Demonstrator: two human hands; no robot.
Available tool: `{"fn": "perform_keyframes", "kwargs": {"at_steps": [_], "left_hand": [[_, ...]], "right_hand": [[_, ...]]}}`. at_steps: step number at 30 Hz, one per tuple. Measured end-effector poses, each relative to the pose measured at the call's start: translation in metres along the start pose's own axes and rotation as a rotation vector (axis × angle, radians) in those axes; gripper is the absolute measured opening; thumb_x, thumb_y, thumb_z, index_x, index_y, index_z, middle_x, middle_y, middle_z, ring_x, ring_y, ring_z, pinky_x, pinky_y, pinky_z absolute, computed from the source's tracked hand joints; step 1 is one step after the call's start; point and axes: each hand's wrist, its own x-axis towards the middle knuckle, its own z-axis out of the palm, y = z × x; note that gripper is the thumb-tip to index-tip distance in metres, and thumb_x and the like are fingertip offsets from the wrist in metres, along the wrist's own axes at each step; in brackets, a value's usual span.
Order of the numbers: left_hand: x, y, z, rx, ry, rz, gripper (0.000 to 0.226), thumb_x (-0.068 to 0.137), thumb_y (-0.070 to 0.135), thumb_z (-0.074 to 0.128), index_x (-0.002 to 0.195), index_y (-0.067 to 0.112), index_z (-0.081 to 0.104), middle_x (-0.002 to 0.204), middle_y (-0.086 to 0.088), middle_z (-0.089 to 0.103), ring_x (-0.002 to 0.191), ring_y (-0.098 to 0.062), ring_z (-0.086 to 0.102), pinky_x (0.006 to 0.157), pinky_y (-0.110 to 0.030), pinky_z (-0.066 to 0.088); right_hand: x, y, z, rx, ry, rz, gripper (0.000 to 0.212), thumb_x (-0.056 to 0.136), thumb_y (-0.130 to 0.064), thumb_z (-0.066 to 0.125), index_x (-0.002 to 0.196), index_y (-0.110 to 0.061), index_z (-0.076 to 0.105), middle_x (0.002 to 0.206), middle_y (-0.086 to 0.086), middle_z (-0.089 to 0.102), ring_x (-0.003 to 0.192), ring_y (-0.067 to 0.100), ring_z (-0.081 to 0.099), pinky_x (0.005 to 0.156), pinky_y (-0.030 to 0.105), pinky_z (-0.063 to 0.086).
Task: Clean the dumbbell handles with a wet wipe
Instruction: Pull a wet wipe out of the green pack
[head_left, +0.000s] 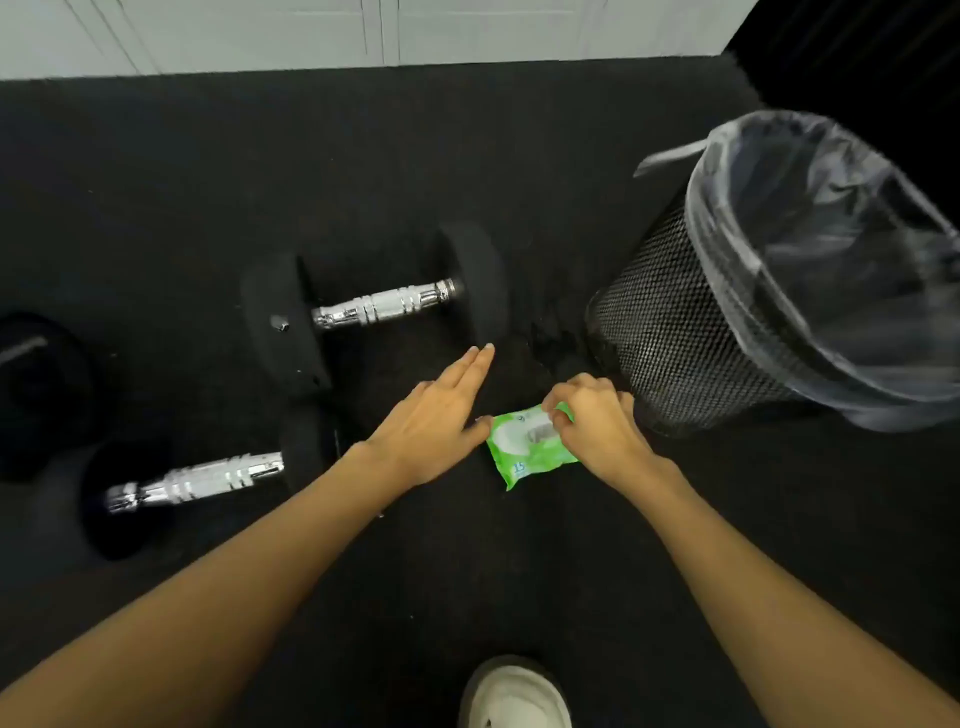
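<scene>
A green wet-wipe pack on the black floor carries the only legible marking: the number "15", printed in blue near its lower edge and seen upside down. The white label's smaller print is too blurred to read.

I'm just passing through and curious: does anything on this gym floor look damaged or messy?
Yes. The black floor mat looks scuffed or crumbled in a rough patch between the farther chrome-handled dumbbell and the black mesh bin. Nothing else stands out.
</scene>
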Motion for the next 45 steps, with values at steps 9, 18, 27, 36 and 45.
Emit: {"fn": "perform_keyframes", "kwargs": {"at_steps": [9,18,27,36,45], "left_hand": [[0.028,0.002,0.049,0.035,-0.05,0.077,0.082,0.092,0.034,0.055,0.153,0.014,0.004,0.16,-0.003,0.01,0.144,-0.018,0.02,0.113,-0.036,0.025],[0.038,0.009,0.09,0.11,-0.05,0.065,0.082,0.09,0.036,0.06,0.152,0.011,0.012,0.159,-0.006,0.017,0.145,-0.019,0.018,0.114,-0.038,0.024],[0.029,-0.006,0.098,0.12,-0.048,0.042,0.073,0.094,0.029,0.055,0.153,0.017,0.012,0.159,-0.003,0.015,0.146,-0.019,0.014,0.115,-0.038,0.022],[0.032,-0.007,0.099,0.135,-0.056,0.028,0.074,0.094,0.031,0.055,0.153,0.018,0.011,0.159,-0.003,0.014,0.146,-0.018,0.012,0.115,-0.037,0.019],[0.032,-0.006,0.095,0.016,-0.069,0.019,0.07,0.093,0.032,0.056,0.151,0.023,0.019,0.159,-0.005,0.016,0.146,-0.021,0.015,0.117,-0.041,0.02]], "right_hand": [[0.009,0.004,0.04,-0.223,0.004,-0.018,0.029,0.093,-0.036,0.051,0.107,-0.018,0.069,0.118,0.004,0.047,0.112,0.025,0.044,0.095,0.043,0.032],[0.006,-0.001,0.043,-0.049,0.022,0.087,0.023,0.091,-0.026,0.051,0.101,-0.014,0.068,0.119,0.008,0.047,0.114,0.028,0.043,0.094,0.046,0.034],[-0.002,0.009,0.026,0.713,0.187,0.181,0.011,0.073,-0.024,0.064,0.064,-0.017,0.064,0.069,-0.003,0.058,0.071,0.008,0.053,0.063,0.017,0.042],[0.003,0.032,0.02,0.725,0.025,0.246,0.03,0.074,-0.045,0.067,0.099,-0.029,0.059,0.095,-0.001,0.065,0.095,0.016,0.062,0.089,0.039,0.051],[0.001,0.024,0.024,0.702,0.046,0.212,0.017,0.079,-0.022,0.074,0.095,-0.02,0.068,0.083,-0.005,0.068,0.085,0.013,0.065,0.074,0.028,0.051]]}}
